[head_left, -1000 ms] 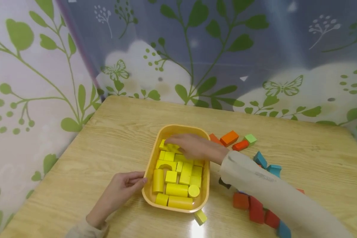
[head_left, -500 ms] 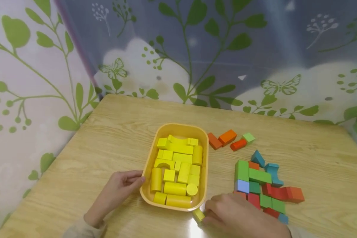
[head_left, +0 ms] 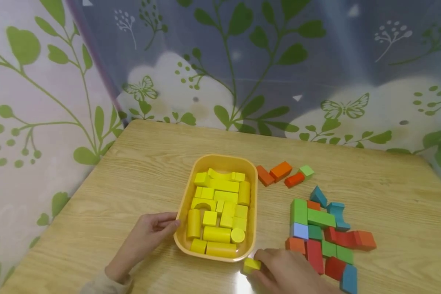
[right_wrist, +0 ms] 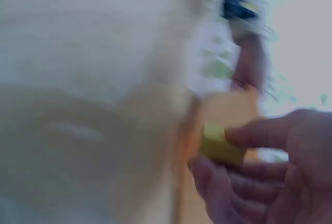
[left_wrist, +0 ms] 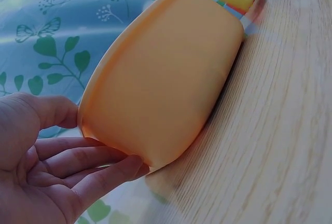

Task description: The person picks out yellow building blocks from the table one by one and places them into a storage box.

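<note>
In the head view a yellow-orange plastic bin (head_left: 252, 212) stands on the table, filled with yellow wooden blocks (head_left: 226, 185) of several shapes. My left hand (head_left: 147, 239) holds the bin's left side. The left wrist view shows the thumb at its rim and the fingers (left_wrist: 111, 175) against the outer wall. My right hand (head_left: 286, 269) pinches a small yellow block (head_left: 251, 265) between thumb and fingers, just outside the bin's near right corner. The right wrist view, blurred, has this block (right_wrist: 220, 143) in the fingertips.
Green, red and blue blocks (head_left: 321, 220) form a loose cluster on the table (head_left: 147, 163), right of the bin. Orange blocks (head_left: 281, 170) and a light green block (head_left: 306, 171) lie near the bin's far right side. A patterned wall covering (head_left: 206, 73) rises behind the table.
My right hand has left the inside of the bin and come down to the near right corner, where it has taken the loose yellow block off the table. The left hand stays at the bin.
</note>
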Available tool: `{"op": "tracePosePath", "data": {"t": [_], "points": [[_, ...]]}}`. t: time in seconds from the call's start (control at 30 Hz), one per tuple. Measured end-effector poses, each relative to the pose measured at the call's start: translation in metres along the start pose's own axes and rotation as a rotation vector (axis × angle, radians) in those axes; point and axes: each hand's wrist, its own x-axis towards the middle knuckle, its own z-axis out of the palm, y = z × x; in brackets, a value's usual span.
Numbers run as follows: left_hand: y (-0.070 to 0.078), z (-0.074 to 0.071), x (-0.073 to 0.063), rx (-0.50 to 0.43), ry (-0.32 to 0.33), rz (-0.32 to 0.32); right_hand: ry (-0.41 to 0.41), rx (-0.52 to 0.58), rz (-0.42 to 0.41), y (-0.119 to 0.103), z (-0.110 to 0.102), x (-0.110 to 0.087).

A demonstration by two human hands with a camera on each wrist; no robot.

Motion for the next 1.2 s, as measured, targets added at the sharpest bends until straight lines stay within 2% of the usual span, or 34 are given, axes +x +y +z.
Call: {"op": "tracePosePath", "data": {"t": [0.03,0.1,0.17,0.27,0.33,0.37,0.5,0.57,0.63,0.73,0.87,1.1,1.2], "points": [[0.000,0.000,0.000,0.001,0.000,-0.001,0.009,0.010,-0.021,-0.002,-0.010,-0.003],[0.001,0.000,0.000,0.004,-0.002,0.006,0.079,-0.012,-0.125,-0.009,-0.031,-0.007],[0.001,0.000,0.000,0.004,-0.001,0.013,0.187,-0.073,-0.274,-0.016,-0.053,-0.002],[0.000,-0.001,0.000,0.005,0.002,0.034,0.360,-0.194,-0.425,-0.028,-0.082,0.026],[-0.001,-0.001,-0.001,0.006,0.005,0.044,0.385,-0.243,-0.430,-0.033,-0.096,0.055],[-0.002,-0.001,-0.001,0.008,0.006,0.051,0.388,-0.272,-0.419,-0.035,-0.100,0.071],[-0.006,0.000,-0.002,0.010,0.000,0.075,0.321,-0.380,-0.297,-0.038,-0.105,0.129],[-0.006,0.002,-0.002,0.003,-0.021,0.096,0.283,-0.430,-0.271,-0.036,-0.104,0.149],[-0.004,0.003,-0.003,-0.013,-0.039,0.102,0.250,-0.486,-0.281,-0.034,-0.101,0.163],[-0.001,0.007,-0.002,-0.032,-0.063,0.133,0.212,-0.569,-0.338,-0.030,-0.096,0.175],[-0.001,0.009,-0.003,-0.034,-0.055,0.163,0.198,-0.630,-0.390,-0.024,-0.089,0.182],[-0.001,0.011,-0.003,-0.029,-0.049,0.093,0.186,-0.538,-0.441,-0.013,-0.082,0.190],[0.000,0.009,-0.003,-0.023,-0.051,0.094,0.203,-0.533,-0.485,-0.009,-0.079,0.193]]}}
